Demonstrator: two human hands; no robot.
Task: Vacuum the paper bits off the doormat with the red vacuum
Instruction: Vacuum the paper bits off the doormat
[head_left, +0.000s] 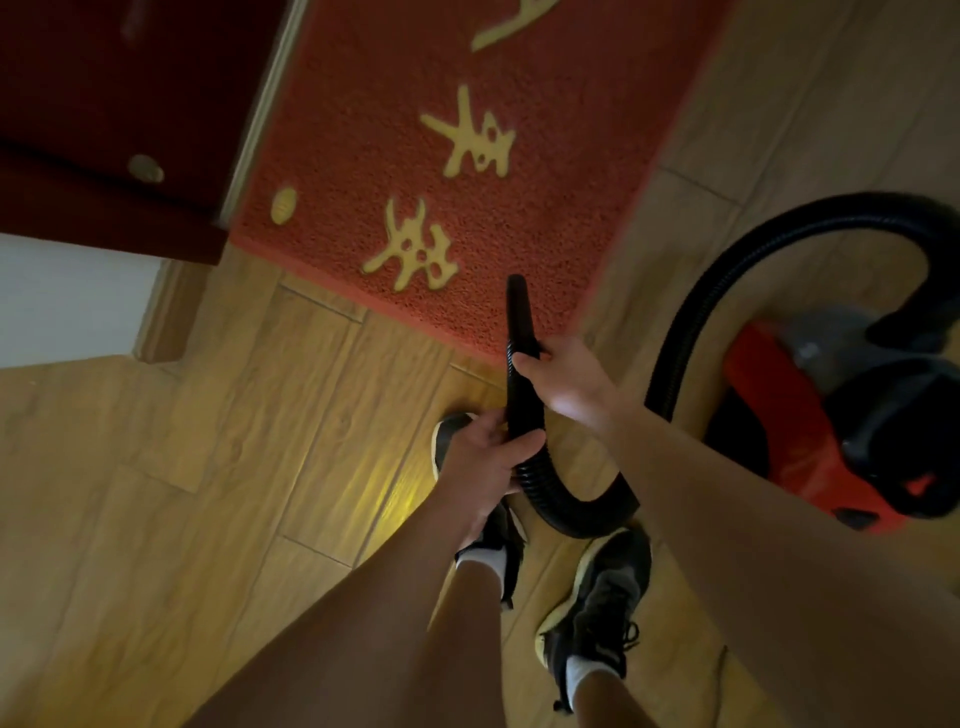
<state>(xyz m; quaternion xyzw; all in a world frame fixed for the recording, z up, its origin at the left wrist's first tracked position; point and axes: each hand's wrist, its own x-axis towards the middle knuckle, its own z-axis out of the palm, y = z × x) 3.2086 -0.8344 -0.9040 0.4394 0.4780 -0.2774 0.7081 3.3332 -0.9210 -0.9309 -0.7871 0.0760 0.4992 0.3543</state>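
A red doormat (550, 171) with yellow characters lies on the wooden floor, running from the top centre down toward me. No paper bits show on it in this blurred frame. A red and black vacuum (810, 415) sits on the floor at the right. Its black ribbed hose (727, 270) arcs up from the body, loops down past my feet and ends in a black nozzle (519, 312) whose tip is over the mat's near edge. My right hand (566, 379) grips the nozzle at its base. My left hand (488, 462) grips the hose just below.
A dark red door (104, 104) with a round knob stands at the upper left beside the mat. A white wall (62, 296) with wooden skirting lies below it. My two feet in black shoes (597, 597) stand on the wooden floor (234, 441) under the hose loop.
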